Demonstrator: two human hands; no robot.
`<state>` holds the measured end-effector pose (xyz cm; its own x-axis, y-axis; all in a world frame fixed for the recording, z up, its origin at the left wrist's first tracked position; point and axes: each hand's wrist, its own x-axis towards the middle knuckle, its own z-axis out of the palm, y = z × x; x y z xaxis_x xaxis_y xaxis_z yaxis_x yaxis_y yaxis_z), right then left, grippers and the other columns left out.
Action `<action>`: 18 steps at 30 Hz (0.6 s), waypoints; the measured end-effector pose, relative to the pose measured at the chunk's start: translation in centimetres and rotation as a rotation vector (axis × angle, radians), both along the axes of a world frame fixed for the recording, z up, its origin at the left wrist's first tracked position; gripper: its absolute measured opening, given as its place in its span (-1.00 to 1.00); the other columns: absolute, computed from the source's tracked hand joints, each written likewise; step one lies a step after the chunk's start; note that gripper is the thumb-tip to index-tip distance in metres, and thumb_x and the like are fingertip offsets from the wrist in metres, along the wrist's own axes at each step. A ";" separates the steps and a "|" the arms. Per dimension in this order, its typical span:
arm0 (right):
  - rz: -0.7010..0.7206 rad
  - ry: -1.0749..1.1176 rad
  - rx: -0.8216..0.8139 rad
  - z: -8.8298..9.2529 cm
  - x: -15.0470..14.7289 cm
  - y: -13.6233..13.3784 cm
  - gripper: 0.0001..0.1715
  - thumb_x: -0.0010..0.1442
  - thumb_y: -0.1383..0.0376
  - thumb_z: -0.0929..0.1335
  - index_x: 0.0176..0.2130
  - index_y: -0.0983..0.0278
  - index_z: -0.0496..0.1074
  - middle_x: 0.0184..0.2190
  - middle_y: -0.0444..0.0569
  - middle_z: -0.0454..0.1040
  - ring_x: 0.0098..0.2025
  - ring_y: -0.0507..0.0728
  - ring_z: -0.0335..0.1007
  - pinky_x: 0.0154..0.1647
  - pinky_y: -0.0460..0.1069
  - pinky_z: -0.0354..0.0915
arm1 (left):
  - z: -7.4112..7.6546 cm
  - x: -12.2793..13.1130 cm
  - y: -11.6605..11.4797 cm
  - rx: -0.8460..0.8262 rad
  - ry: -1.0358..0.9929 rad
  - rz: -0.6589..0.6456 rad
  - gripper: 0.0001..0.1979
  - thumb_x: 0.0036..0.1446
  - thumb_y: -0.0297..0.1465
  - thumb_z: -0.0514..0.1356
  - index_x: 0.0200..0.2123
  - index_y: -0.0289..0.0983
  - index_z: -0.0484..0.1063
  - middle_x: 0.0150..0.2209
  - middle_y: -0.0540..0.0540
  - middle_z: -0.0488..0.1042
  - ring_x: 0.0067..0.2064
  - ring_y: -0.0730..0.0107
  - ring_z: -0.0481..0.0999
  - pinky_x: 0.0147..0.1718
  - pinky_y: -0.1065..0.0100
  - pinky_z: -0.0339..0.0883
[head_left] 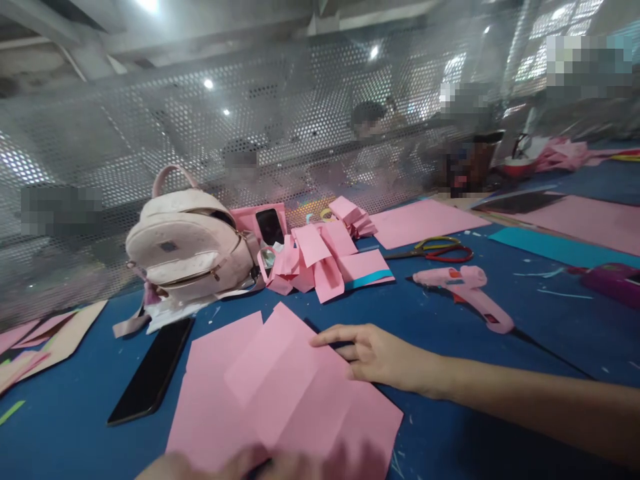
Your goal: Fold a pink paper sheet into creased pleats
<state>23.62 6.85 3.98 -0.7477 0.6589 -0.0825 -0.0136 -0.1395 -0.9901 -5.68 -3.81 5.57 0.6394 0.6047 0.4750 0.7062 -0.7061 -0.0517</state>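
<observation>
— Where does the person's right hand [373, 357] lie?

— On the right edge of a creased pink paper sheet [280, 383], which rests near the front of the blue-covered table [425, 317]. The fingers are stretched out and slightly apart, pressed flat on the paper and closed on nothing.

— And the left hand [210, 465]?

— It shows only as a blur at the bottom edge of the view, over the lower border of the same sheet. Whether its fingers are spread or closed cannot be told.

— Is that sheet alone?

— No, it lies slantwise on a flat second pink paper sheet [210, 373], overlapping it.

— What is just beside the paper?

— A black slab-shaped phone [153, 373] lies face up to the left, near the lower sheet's edge. Behind it stands a pale pink rounded backpack [187, 250], unzipped at the top.

— And further back?

— A loose pile of folded pink paper pieces [320, 257] sits right of the backpack. To the right of the pile lie a pink plastic glue gun [465, 287] and, behind it, scissors with yellow and red handles [443, 248], both well apart from the hands. A perforated metal screen [125, 133] closes the far side of the table.
</observation>
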 end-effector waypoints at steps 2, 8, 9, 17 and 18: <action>0.009 -0.039 0.017 -0.2 0.1 0.2 -0.43 0.03 0.37 0.45 0.07 0.21 0.51 0.07 0.01 0.52 0.02 0.17 0.49 0.03 0.03 0.35 | 2.0 1.4 2.9 0.044 0.009 -0.008 -0.63 0.36 -0.40 0.13 0.20 -0.10 0.34 0.21 -0.16 0.37 0.22 0.11 0.35 0.18 0.03 0.22; -0.024 -0.187 0.204 0.0 0.8 0.9 -0.77 0.07 0.22 0.47 -0.26 0.31 0.60 -0.30 -0.01 0.60 -0.29 0.10 0.49 -0.24 -0.03 0.35 | 4.1 6.4 8.4 -0.465 0.020 0.031 -0.83 0.32 -0.37 0.18 -0.29 -0.27 0.54 -0.30 -0.11 0.60 -0.28 0.21 0.53 0.06 0.01 0.15; -0.033 -0.203 0.212 0.2 0.8 0.9 -0.79 0.05 0.23 0.48 -0.28 0.31 0.57 -0.36 -0.05 0.58 -0.34 0.07 0.45 -0.28 -0.05 0.33 | 3.8 7.0 8.5 -0.526 0.022 0.040 -0.79 0.29 -0.36 0.20 -0.40 -0.28 0.52 -0.39 -0.09 0.58 -0.34 0.21 0.50 -0.04 0.06 0.20; -0.049 -0.284 0.296 1.2 0.9 0.6 -0.80 0.04 0.21 0.49 -0.41 0.31 0.53 -0.50 -0.14 0.47 -0.44 0.02 0.28 -0.39 -0.08 0.19 | 2.7 9.1 8.2 -0.837 -0.218 0.074 -0.86 0.14 -0.45 0.22 -0.46 -0.21 0.52 -0.50 0.09 0.51 -0.45 0.46 0.39 -0.44 0.45 0.13; -0.047 -0.294 0.313 1.4 1.1 0.6 -0.81 0.04 0.22 0.49 -0.44 0.31 0.53 -0.51 -0.14 0.47 -0.44 0.02 0.28 -0.38 -0.08 0.19 | 2.8 8.9 8.2 -0.866 -0.256 0.079 -0.84 0.14 -0.43 0.21 -0.48 -0.23 0.51 -0.51 0.08 0.50 -0.44 0.46 0.39 -0.43 0.45 0.15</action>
<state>24.68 7.44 5.43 -0.6908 0.7188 -0.0787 0.2765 0.1621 -0.9472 3.26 4.36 8.38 0.5179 0.8543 -0.0445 0.6711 -0.3735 0.6404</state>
